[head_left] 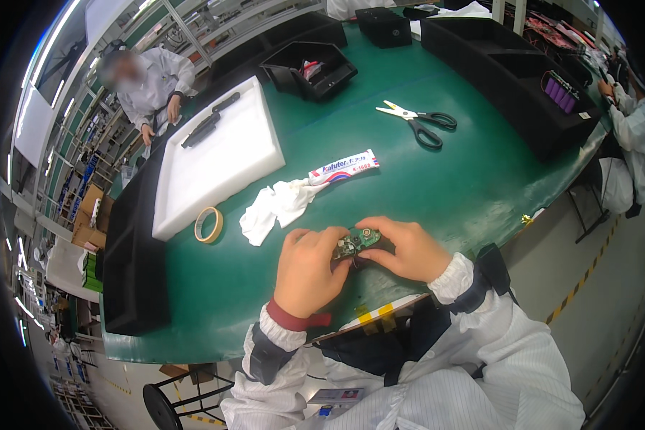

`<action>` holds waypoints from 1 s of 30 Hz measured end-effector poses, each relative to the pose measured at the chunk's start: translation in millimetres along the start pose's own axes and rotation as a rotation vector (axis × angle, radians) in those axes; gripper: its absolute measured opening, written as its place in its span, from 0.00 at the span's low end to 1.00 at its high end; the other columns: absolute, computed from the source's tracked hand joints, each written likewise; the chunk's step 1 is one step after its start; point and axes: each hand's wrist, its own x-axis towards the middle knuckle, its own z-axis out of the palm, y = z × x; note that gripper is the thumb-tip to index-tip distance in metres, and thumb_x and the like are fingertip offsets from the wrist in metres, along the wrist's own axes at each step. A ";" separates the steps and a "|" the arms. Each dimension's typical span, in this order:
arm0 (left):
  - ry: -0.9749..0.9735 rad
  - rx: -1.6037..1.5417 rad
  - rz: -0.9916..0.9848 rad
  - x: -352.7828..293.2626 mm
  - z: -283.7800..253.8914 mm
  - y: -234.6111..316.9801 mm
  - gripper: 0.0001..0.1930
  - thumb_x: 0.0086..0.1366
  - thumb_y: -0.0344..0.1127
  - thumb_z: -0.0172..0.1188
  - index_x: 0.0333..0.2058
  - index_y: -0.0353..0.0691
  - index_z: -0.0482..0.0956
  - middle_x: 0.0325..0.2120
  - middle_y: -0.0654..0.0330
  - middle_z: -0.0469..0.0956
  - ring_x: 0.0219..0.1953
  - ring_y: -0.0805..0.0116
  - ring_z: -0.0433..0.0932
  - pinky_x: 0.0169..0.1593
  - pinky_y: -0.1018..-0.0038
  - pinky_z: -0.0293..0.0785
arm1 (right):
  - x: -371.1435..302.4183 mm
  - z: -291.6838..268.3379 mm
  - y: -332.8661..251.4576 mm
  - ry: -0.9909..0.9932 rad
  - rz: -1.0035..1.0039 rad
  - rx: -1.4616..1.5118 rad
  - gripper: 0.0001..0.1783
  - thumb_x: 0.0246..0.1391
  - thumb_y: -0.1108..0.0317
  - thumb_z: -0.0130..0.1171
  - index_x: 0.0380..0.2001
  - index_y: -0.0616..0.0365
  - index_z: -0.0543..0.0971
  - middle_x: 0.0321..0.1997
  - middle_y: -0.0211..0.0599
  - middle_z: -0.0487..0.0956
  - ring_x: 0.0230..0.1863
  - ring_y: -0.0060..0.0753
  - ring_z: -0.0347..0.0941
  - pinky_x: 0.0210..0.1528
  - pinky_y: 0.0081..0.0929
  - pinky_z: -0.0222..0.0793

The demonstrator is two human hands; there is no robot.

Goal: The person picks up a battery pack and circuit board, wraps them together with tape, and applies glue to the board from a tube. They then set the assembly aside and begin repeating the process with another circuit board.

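Note:
Near the front edge of the green table, a small green circuit board (357, 244) with components and a thin wire is held between both my hands. My left hand (309, 269) grips its left end, with thumb and fingers closed round it. My right hand (407, 249) pinches the right end. Something dark shows under the board, partly hidden by my fingers. Just beyond lie a crumpled white cloth (279, 206) and a white, red and blue tube (344, 168) touching it. A roll of tan tape (208, 225) rests to the left.
Scissors with black handles (419, 123) lie open farther back. A white foam tray (222, 161) at left bears dark parts. Black bins (309, 70) line the back; a black trough (136, 272) stands left. At right, a black tray (509, 79) holds a purple battery pack (559, 93). Co-workers (147, 82) are nearby.

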 end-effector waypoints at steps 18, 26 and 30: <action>0.093 0.178 0.112 3.1 7.2 -7.8 0.26 0.43 0.32 0.73 0.45 0.42 0.76 0.37 0.57 0.79 0.47 0.54 0.74 0.56 0.54 0.61 | -4.9 4.6 -7.7 0.045 0.041 0.001 0.30 0.51 0.70 0.66 0.56 0.59 0.66 0.35 0.51 0.79 0.35 0.54 0.78 0.36 0.39 0.73; 0.166 -0.292 -0.259 -53.6 35.7 19.3 0.50 0.47 0.35 0.75 0.64 0.31 0.52 0.64 0.41 0.55 0.65 0.45 0.59 0.66 0.58 0.58 | -39.2 32.4 -25.3 0.098 0.254 0.108 0.46 0.51 0.73 0.63 0.69 0.58 0.50 0.36 0.53 0.79 0.37 0.57 0.78 0.39 0.42 0.73; 0.149 -0.448 -0.339 -69.0 42.7 23.8 0.54 0.51 0.38 0.74 0.68 0.31 0.46 0.68 0.43 0.51 0.67 0.52 0.59 0.65 0.63 0.60 | -48.5 44.3 -48.2 -0.105 0.199 0.154 0.49 0.50 0.80 0.58 0.70 0.66 0.42 0.48 0.59 0.78 0.45 0.61 0.77 0.47 0.40 0.73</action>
